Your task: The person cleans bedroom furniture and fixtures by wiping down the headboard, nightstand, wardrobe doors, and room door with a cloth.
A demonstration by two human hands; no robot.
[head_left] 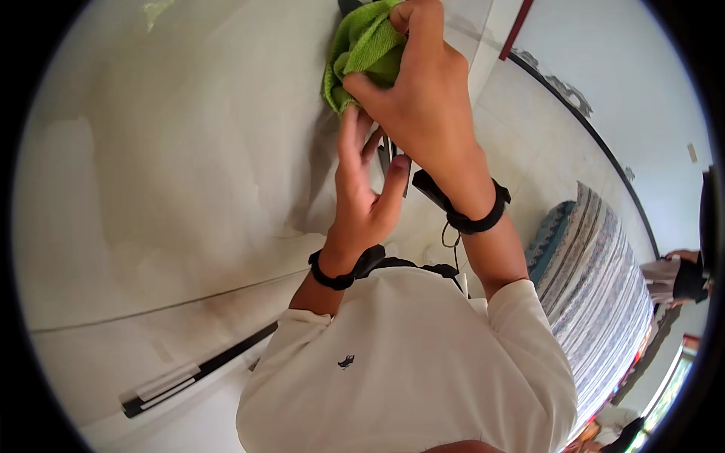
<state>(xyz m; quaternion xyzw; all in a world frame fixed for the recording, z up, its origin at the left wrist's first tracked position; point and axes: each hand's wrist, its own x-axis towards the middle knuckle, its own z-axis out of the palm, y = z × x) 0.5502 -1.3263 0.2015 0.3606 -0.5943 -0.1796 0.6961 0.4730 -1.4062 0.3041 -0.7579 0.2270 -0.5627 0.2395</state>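
A bright green cloth (368,47) is bunched against a pale, glossy upright surface (189,136) at the top of the view. My right hand (430,94) grips the cloth, its thumb pressed to the lower side and its fingers curled over the right edge. Just below it, my left hand (364,196) has its fingers stretched up to the cloth's lower edge, with the thumb apart. Behind the left thumb shows part of a dark and silvery bar-shaped piece (385,155), mostly covered by the hands; I cannot tell if the thumb touches it.
A long black strip (226,368) runs along the surface's lower left. To the right, striped bedding (593,272) lies near a white wall (627,83) with a dark skirting line. Another person (672,279) is at the far right edge.
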